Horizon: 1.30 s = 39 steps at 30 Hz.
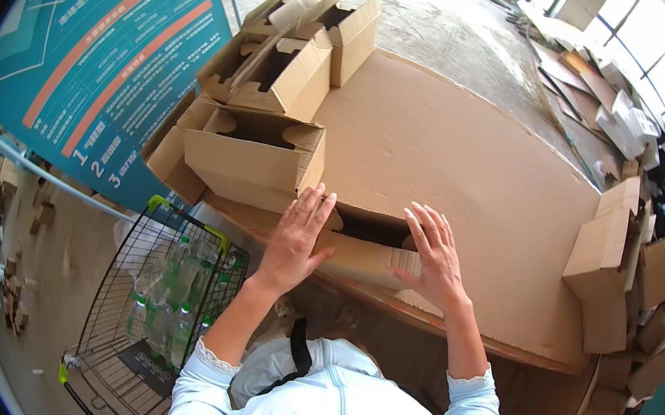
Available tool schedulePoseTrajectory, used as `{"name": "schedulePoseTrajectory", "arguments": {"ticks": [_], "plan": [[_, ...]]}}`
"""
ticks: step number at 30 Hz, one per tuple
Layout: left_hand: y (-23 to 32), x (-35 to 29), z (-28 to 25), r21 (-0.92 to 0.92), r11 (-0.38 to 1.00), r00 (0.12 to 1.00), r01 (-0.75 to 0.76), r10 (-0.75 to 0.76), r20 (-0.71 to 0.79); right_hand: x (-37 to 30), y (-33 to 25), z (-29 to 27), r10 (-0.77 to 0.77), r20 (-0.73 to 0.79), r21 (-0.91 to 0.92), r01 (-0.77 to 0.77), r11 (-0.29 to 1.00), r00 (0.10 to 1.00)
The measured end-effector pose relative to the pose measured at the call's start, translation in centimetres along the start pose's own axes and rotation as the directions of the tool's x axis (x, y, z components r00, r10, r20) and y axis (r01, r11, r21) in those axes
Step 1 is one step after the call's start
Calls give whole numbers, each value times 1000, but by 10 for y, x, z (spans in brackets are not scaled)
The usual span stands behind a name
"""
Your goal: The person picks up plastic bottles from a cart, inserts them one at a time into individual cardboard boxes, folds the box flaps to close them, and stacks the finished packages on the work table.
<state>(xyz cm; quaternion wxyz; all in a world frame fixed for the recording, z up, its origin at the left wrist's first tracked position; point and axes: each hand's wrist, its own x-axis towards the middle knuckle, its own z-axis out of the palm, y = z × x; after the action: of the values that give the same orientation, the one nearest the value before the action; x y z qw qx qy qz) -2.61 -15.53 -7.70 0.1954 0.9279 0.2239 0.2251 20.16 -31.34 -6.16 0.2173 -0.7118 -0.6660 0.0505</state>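
A low open-topped cardboard box (363, 260) lies at the near edge of the cardboard-covered table (454, 173), its dark inside facing up. My left hand (296, 240) is at the box's left end, fingers stretched out and thumb toward the front wall. At the right end is my right hand (433, 259), its fingers extended and apart, with the thumb by the front wall. Both palms face inward with the box between them; how firmly they press cannot be seen. Just left of my left hand stands another open box (249, 167) with its top edges raised.
Several more open boxes (287, 76) crowd the table's far left. A black wire cart (142, 283) with green-capped bottles (182, 326) stands at lower left, below a teal printed panel (117, 53). Stacked cartons (600, 268) line the right side. Flattened cardboard (574, 92) lies beyond.
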Motion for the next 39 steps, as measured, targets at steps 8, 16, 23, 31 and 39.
{"name": "schedulePoseTrajectory", "arguments": {"ticks": [8,16,23,31,39], "plan": [[-14,18,-10,59,961,922,-271,242,303,-31,5,24,-12,262,-229,74,971,965],[-8,47,3,179,895,848,-408,299,438,-20,28,20,-144,182,-266,190,945,973],[13,41,55,308,934,981,-180,148,126,1,60,26,-51,-98,-285,21,958,994],[2,166,131,464,872,987,157,-154,-44,-31,83,39,345,-319,-23,-372,928,883],[-122,355,170,544,714,897,440,-315,-311,-155,103,91,520,-218,-174,-558,812,826]]}}
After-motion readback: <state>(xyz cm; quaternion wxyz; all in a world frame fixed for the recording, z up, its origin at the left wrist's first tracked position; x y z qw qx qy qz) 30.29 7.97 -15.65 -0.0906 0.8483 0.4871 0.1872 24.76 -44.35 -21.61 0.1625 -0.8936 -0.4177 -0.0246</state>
